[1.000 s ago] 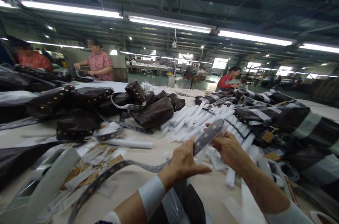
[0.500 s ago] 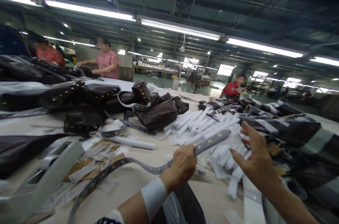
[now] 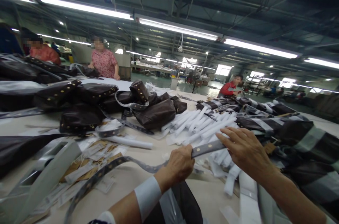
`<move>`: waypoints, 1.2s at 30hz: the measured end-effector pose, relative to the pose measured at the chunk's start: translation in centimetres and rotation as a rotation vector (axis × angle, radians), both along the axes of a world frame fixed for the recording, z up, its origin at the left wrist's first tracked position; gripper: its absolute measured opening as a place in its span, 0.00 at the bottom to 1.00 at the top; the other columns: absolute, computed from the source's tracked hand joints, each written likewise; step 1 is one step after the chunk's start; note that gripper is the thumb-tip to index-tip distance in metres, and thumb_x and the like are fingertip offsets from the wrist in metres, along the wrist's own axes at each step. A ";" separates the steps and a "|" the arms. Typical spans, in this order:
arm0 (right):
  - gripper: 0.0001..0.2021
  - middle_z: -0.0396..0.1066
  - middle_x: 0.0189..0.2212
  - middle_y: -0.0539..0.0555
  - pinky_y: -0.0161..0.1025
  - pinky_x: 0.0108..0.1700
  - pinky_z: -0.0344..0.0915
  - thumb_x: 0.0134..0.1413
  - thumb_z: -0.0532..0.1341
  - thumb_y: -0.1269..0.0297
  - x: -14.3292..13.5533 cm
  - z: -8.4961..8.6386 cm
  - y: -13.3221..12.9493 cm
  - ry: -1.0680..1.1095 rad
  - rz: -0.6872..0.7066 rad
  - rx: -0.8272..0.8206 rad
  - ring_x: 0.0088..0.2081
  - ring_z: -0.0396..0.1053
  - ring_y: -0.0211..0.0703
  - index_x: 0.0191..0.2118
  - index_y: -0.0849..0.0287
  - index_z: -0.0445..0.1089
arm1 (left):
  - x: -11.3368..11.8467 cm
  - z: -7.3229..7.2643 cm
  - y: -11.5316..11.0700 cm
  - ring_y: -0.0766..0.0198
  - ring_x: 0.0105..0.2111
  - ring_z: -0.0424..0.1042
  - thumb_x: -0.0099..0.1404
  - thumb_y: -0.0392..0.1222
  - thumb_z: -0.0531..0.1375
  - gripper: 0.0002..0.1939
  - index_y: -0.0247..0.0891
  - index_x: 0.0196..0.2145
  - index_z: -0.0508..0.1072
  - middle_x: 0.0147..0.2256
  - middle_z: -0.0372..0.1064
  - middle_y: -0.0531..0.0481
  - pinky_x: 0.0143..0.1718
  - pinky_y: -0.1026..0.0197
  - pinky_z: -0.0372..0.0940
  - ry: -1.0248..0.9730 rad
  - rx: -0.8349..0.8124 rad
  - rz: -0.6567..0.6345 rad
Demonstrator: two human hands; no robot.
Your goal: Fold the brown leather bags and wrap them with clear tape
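Observation:
My left hand (image 3: pixel 178 162) is closed around a long grey studded strap (image 3: pixel 106 170), wrapped in a clear film by the look of it. From that fist the strap trails left in a curve over the table. Its short free end points right, where my right hand (image 3: pixel 242 144) has its fingers on the tip and hides it. Below my left wrist, a dark brown bag (image 3: pixel 189 199) with a pale band lies partly behind my forearm. White rolled pieces (image 3: pixel 197 127) are heaped just beyond both hands.
Dark brown studded bags (image 3: pixel 156 112) pile up at the back left. Banded brown bags (image 3: pixel 288 135) cover the right. A tape dispenser (image 3: pixel 50 171) and paper tags (image 3: pixel 90 162) sit at left on the pale table (image 3: pixel 135 195). Several people work beyond.
My right hand has moved left and down from open space onto the strap's free end. My left hand keeps its grip, shifting slightly left in view.

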State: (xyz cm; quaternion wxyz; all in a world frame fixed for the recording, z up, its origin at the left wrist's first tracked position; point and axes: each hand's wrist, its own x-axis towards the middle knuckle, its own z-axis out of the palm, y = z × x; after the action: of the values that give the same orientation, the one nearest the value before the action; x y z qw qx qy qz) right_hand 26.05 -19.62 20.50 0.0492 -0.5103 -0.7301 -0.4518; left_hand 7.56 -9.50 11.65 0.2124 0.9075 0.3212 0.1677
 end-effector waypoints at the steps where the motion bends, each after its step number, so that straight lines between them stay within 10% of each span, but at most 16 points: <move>1: 0.15 0.73 0.38 0.55 0.45 0.48 0.56 0.51 0.53 0.80 -0.1 0.0 0.1 -0.009 -0.006 -0.018 0.42 0.67 0.46 0.41 0.60 0.70 | -0.1 0.1 0.1 0.58 0.40 0.70 0.61 0.39 0.50 0.10 0.38 0.40 0.65 0.40 0.71 0.45 0.41 0.60 0.62 -0.003 -0.002 -0.005; 5: 0.12 0.73 0.31 0.54 0.44 0.46 0.56 0.49 0.55 0.82 -0.6 0.0 0.4 -0.069 -0.027 -0.048 0.38 0.67 0.45 0.35 0.62 0.72 | -0.3 0.2 0.5 0.56 0.39 0.71 0.55 0.51 0.59 0.16 0.40 0.39 0.67 0.39 0.72 0.48 0.36 0.61 0.63 0.037 -0.030 -0.029; 10: 0.10 0.72 0.43 0.61 0.47 0.47 0.56 0.49 0.55 0.81 -1.3 -0.9 0.7 -0.132 -0.085 -0.010 0.44 0.65 0.52 0.32 0.66 0.72 | 0.1 -0.2 0.8 0.53 0.37 0.72 0.54 0.37 0.57 0.10 0.38 0.36 0.70 0.36 0.73 0.44 0.36 0.59 0.63 0.085 -0.013 0.020; 17: 0.14 0.67 0.24 0.53 0.40 0.34 0.56 0.49 0.54 0.81 -1.1 -4.1 1.7 -0.113 -0.061 -0.062 0.27 0.64 0.45 0.43 0.69 0.68 | 0.0 0.5 0.2 0.53 0.42 0.70 0.55 0.34 0.54 0.13 0.36 0.39 0.71 0.41 0.70 0.41 0.41 0.57 0.62 0.095 -0.010 0.037; 23: 0.09 0.65 0.24 0.51 0.41 0.35 0.53 0.51 0.55 0.79 -0.8 -3.0 1.7 -0.098 0.017 -0.154 0.27 0.62 0.45 0.36 0.62 0.67 | -0.2 1.7 1.7 0.61 0.28 0.69 0.44 0.51 0.67 0.18 0.39 0.31 0.73 0.27 0.68 0.54 0.26 0.65 0.59 0.201 -0.221 -0.118; 30: 0.08 0.65 0.24 0.51 0.38 0.35 0.53 0.53 0.54 0.79 -1.5 -2.0 2.0 -0.045 0.078 -0.130 0.28 0.61 0.43 0.35 0.61 0.67 | -0.1 0.8 2.7 0.62 0.37 0.65 0.35 0.41 0.72 0.34 0.39 0.44 0.70 0.36 0.67 0.55 0.37 0.65 0.60 -0.127 -0.488 -0.345; 36: 0.10 0.65 0.25 0.51 0.37 0.35 0.56 0.52 0.52 0.80 -2.2 -2.3 2.6 0.064 0.106 -0.108 0.29 0.62 0.43 0.35 0.60 0.67 | 0.0 0.8 1.9 0.67 0.29 0.61 0.33 0.42 0.72 0.27 0.37 0.33 0.71 0.27 0.62 0.59 0.31 0.66 0.58 -0.339 -0.865 -0.455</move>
State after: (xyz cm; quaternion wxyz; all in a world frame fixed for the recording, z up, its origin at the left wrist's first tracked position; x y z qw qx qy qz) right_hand 23.89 -17.07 18.15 0.0687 -0.4871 -0.7774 -0.3920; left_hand 7.60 -7.57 12.43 0.6485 0.7435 0.1168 0.1141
